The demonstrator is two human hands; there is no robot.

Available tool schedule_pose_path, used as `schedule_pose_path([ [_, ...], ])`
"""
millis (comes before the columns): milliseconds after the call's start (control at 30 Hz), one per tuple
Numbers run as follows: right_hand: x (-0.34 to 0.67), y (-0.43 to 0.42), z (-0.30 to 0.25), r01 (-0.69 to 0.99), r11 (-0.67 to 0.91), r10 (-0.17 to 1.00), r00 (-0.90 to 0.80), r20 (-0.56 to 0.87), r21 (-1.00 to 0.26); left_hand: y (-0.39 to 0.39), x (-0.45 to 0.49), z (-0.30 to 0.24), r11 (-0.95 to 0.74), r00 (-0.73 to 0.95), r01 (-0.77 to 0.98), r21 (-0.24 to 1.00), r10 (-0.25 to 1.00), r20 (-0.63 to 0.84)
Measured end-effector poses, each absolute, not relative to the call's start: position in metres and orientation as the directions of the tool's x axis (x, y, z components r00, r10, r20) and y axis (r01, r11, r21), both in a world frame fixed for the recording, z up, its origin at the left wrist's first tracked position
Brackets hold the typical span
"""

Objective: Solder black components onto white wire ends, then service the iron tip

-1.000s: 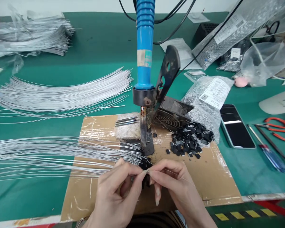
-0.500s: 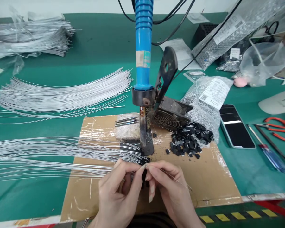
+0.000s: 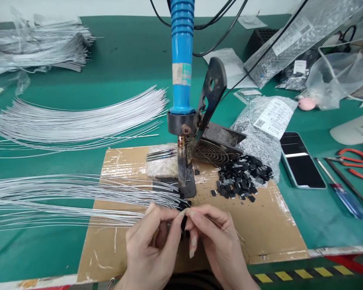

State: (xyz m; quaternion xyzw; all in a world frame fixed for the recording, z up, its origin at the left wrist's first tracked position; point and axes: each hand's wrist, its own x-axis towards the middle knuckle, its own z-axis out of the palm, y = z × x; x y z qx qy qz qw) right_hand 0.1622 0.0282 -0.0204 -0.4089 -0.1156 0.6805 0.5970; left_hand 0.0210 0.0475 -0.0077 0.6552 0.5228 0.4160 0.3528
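The left hand (image 3: 153, 241) has thumb and index fingertips together, meeting the right hand's (image 3: 219, 239); what sits between the left ones I cannot tell. The right fingertips are clamped on a thin wire (image 3: 226, 230), its long axis slanting rightward and nearer the wearer. White wires (image 3: 121, 218) stretch leftward from the left fingers.

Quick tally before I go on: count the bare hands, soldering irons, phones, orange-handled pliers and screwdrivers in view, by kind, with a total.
Bare hands: 2 (left hand, right hand)
Blue-handled soldering iron: 1
Phone: 1
Orange-handled pliers: 1
Screwdriver: 1
Total: 6
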Motion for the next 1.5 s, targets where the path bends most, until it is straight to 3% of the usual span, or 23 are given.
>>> schedule_pose_path([
  [300,0.152,0.022,-0.025,-0.738,-0.227,0.901,0.089,-0.425,-0.636,0.041,0.028,-0.008,0.009,-0.022,0.32,0.948,1.0,-0.002],
  [400,0.166,0.018,-0.028,-0.635,-0.205,0.942,0.077,-0.325,-0.745,0.044,0.029,-0.004,0.109,-0.058,0.304,0.947,0.994,-0.096],
  [467,0.182,0.017,-0.028,-0.392,-0.148,0.951,0.195,-0.239,-0.908,0.046,0.029,0.001,0.171,-0.076,0.285,0.943,0.985,-0.155],
  [533,0.199,0.018,-0.03,0.037,-0.094,0.923,0.378,-0.073,-0.995,0.049,0.029,0.005,0.222,-0.089,0.267,0.938,0.975,-0.205],
  [633,0.22,0.023,-0.038,0.624,-0.068,0.878,0.408,0.25,-0.778,0.051,0.03,0.01,0.274,-0.105,0.252,0.928,0.961,-0.255],
  [733,0.229,0.027,-0.047,0.819,-0.006,0.889,0.267,0.372,-0.574,0.052,0.031,0.012,0.292,-0.134,0.248,0.924,0.955,-0.265],
  [967,0.234,0.025,-0.049,0.801,0.16,0.909,0.108,0.403,-0.577,0.055,0.028,0.013,0.273,-0.136,0.237,0.933,0.96,-0.246],
  [1233,0.234,0.024,-0.045,0.727,0.102,0.927,0.179,0.33,-0.679,0.054,0.021,0.009,0.267,-0.077,0.282,0.921,0.964,-0.256],
  [1300,0.228,0.021,-0.041,0.601,0.025,0.932,0.275,0.236,-0.799,0.054,0.02,0.009,0.271,-0.077,0.285,0.919,0.963,-0.26],
  [1367,0.22,0.019,-0.034,0.372,-0.076,0.921,0.382,0.078,-0.925,0.055,0.02,0.009,0.264,-0.074,0.287,0.921,0.964,-0.254],
  [1433,0.212,0.018,-0.025,0.15,-0.142,0.902,0.426,-0.066,-0.978,0.056,0.021,0.01,0.255,-0.072,0.291,0.922,0.967,-0.245],
  [1500,0.205,0.02,-0.018,0.041,-0.166,0.896,0.423,-0.133,-0.985,0.057,0.021,0.011,0.251,-0.072,0.299,0.921,0.968,-0.241],
])
